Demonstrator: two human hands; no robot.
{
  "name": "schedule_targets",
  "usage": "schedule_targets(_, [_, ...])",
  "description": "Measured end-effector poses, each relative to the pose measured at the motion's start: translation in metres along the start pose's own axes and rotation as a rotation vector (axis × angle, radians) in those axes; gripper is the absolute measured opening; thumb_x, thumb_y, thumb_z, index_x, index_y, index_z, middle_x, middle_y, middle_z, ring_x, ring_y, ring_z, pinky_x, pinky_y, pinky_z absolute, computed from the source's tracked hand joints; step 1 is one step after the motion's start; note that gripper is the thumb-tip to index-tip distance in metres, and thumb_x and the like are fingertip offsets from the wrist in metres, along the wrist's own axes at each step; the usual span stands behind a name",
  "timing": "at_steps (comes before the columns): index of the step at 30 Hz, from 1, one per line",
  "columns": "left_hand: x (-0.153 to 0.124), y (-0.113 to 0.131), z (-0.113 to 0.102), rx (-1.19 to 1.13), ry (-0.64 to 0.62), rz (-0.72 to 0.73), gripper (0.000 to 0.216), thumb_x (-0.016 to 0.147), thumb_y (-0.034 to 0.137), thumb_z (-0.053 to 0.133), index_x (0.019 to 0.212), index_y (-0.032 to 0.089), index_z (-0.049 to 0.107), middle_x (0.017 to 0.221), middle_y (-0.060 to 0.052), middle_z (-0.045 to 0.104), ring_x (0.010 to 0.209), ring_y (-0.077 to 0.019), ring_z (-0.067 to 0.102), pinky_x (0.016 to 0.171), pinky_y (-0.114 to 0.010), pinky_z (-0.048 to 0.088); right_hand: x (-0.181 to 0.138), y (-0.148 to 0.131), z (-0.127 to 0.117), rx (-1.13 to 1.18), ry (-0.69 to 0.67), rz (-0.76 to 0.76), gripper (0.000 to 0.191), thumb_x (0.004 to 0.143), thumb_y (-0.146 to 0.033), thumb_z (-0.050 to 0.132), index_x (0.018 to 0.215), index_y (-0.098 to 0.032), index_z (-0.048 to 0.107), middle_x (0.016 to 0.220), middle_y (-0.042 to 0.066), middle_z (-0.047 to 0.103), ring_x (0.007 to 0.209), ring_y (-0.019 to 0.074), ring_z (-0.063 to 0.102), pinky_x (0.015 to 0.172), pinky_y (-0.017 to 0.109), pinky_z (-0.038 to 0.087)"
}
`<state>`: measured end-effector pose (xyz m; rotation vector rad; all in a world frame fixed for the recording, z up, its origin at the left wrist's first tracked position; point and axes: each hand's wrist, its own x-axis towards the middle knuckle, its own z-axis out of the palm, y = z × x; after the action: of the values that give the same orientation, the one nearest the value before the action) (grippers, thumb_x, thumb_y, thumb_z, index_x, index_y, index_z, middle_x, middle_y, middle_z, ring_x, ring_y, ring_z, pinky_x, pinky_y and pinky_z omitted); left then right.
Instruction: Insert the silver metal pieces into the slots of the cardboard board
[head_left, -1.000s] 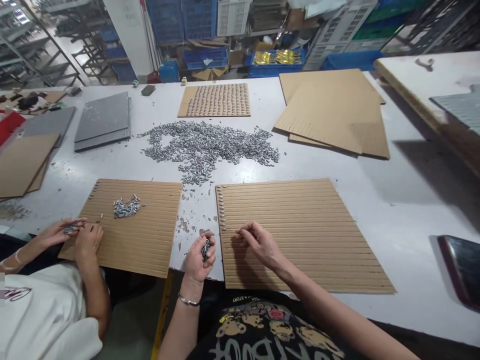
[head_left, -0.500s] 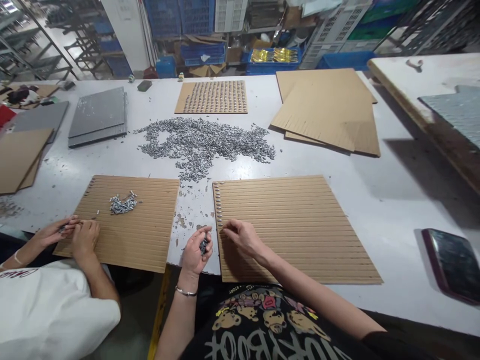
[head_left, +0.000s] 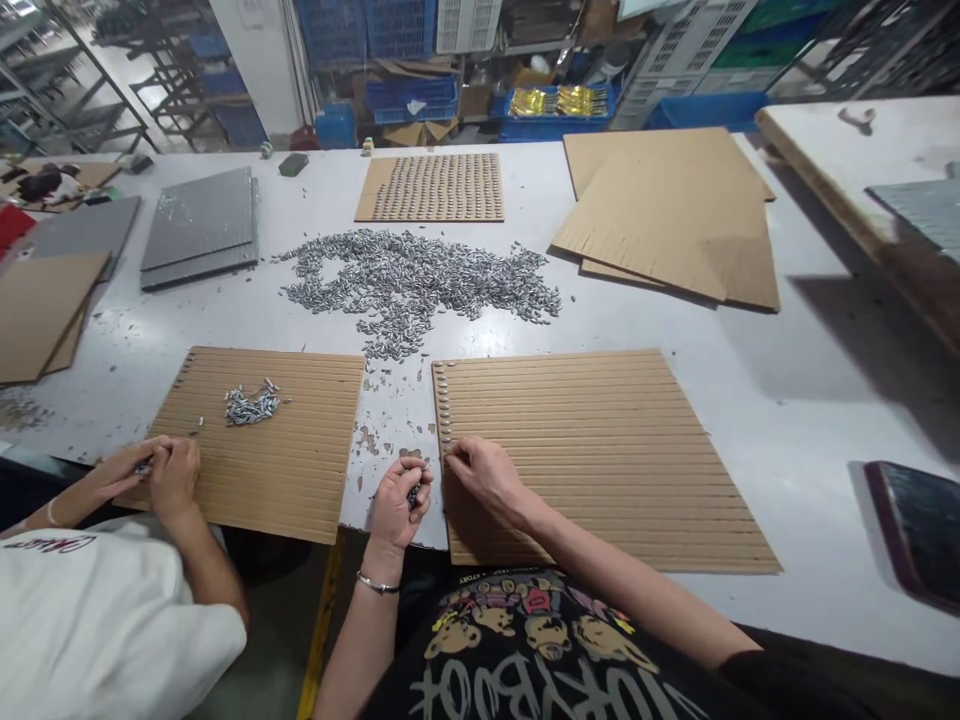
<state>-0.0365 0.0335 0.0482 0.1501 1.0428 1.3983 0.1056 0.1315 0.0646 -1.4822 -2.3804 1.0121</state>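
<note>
My left hand (head_left: pixel 403 500) is curled around several small grey spindle-shaped metal pieces (head_left: pixel 413 494), just left of the ribbed cardboard board (head_left: pixel 600 460) in front of me. At that board's left edge, my right hand (head_left: pixel 487 478) is pinched, its fingertips on a small grey metal piece that they mostly cover. Above those fingertips, a column of similar pieces (head_left: pixel 444 405) lies in the grooves along the edge, with another piece or two beside the top one.
Beyond the boards spreads a large loose pile of metal pieces (head_left: pixel 420 285). A co-worker's hands (head_left: pixel 174 475) work at another ribbed board (head_left: pixel 300 450) on the left. A filled board (head_left: pixel 435 188), stacked cardboard sheets (head_left: pixel 675 220), grey panels (head_left: pixel 199 225) and a phone (head_left: pixel 919 535) lie around.
The view has shifted slightly. My right hand stays at the board's left edge, fingertips still pinched. My left thumb and fingers have closed a little over the metal pieces.
</note>
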Motion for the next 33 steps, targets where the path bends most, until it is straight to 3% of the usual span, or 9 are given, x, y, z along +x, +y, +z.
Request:
schedule_targets(5, [0.001,0.001,0.002,-0.014,0.004,0.015,0.024,0.071,0.025,0.071,0.087,0.016,0.056,0.073,-0.001,0.061,0.046,-0.0031,0.041,0.034,-0.012,0.02,0.003,0.0,0.002,0.016,0.012,0.057,0.009,0.082,-0.019,0.056,0.089,-0.02,0.061,0.079,0.003,0.068,0.07,0.0162,0.059,0.061,0.024,0.035])
schedule_targets(8, [0.001,0.003,0.004,-0.012,0.023,0.003,0.027,0.067,0.024,0.075,0.086,0.013,0.059,0.07,-0.001,0.06,0.045,-0.0028,0.04,0.034,-0.013,0.018,0.002,0.003,0.001,0.102,0.03,0.028,0.016,0.08,-0.018,0.057,0.096,-0.02,0.056,0.074,0.0,0.065,0.063,0.015,0.056,0.06,0.024,0.035])
schedule_targets(11, [-0.002,0.002,0.008,0.011,0.035,0.016,0.027,0.065,0.022,0.076,0.085,0.013,0.06,0.066,0.0,0.059,0.044,-0.0021,0.038,0.034,-0.013,0.018,-0.007,0.0,-0.005,0.263,0.064,-0.09,0.009,0.084,-0.026,0.054,0.09,-0.019,0.058,0.07,0.0,0.063,0.062,0.0147,0.055,0.062,0.024,0.039])
schedule_targets(13, [-0.006,-0.001,0.011,0.06,0.045,0.029,0.026,0.065,0.022,0.076,0.084,0.014,0.059,0.058,0.004,0.054,0.042,-0.0018,0.035,0.034,-0.013,0.018,-0.017,-0.006,-0.011,0.374,0.021,-0.149,0.018,0.088,-0.033,0.051,0.082,-0.019,0.061,0.068,0.0,0.063,0.061,0.014,0.054,0.061,0.024,0.04])
schedule_targets(18, [-0.015,-0.01,0.021,0.148,0.033,0.009,0.026,0.068,0.025,0.076,0.083,0.016,0.057,0.046,0.01,0.039,0.038,-0.0015,0.029,0.035,-0.013,0.018,-0.035,-0.011,-0.017,0.532,-0.079,-0.117,0.022,0.085,-0.036,0.055,0.074,-0.018,0.06,0.065,-0.001,0.06,0.059,0.0123,0.051,0.056,0.022,0.038])
schedule_targets(21, [-0.015,-0.01,0.023,0.115,0.033,-0.012,0.026,0.069,0.028,0.075,0.082,0.015,0.057,0.055,0.006,0.05,0.04,-0.0014,0.033,0.035,-0.013,0.017,-0.036,0.002,-0.016,0.56,-0.082,-0.071,0.024,0.086,-0.038,0.052,0.074,-0.018,0.058,0.063,-0.002,0.058,0.058,0.0122,0.05,0.056,0.022,0.04])
schedule_targets(24, [-0.014,-0.005,0.018,0.042,0.059,-0.029,0.024,0.072,0.031,0.071,0.084,0.013,0.059,0.071,-0.001,0.059,0.044,-0.0021,0.038,0.033,-0.013,0.017,-0.034,0.017,-0.016,0.459,0.007,0.004,0.022,0.086,-0.036,0.051,0.074,-0.019,0.057,0.062,-0.001,0.059,0.057,0.0131,0.051,0.056,0.024,0.041])
schedule_targets(29, [-0.011,0.003,0.008,-0.019,0.08,-0.032,0.02,0.073,0.026,0.069,0.086,0.012,0.062,0.071,-0.002,0.058,0.045,-0.0034,0.039,0.032,-0.013,0.018,-0.029,0.02,-0.022,0.529,-0.041,0.046,0.014,0.082,-0.03,0.052,0.074,-0.02,0.055,0.065,0.001,0.065,0.058,0.0145,0.058,0.057,0.025,0.044])
schedule_targets(33, [-0.011,0.006,0.008,-0.142,0.103,-0.036,0.026,0.074,0.024,0.068,0.095,0.011,0.063,0.08,-0.006,0.06,0.051,-0.0041,0.042,0.034,-0.012,0.022,-0.026,0.019,-0.025,0.492,-0.034,0.01,0.011,0.084,-0.028,0.047,0.076,-0.021,0.05,0.058,-0.003,0.057,0.052,0.0133,0.053,0.054,0.024,0.04])
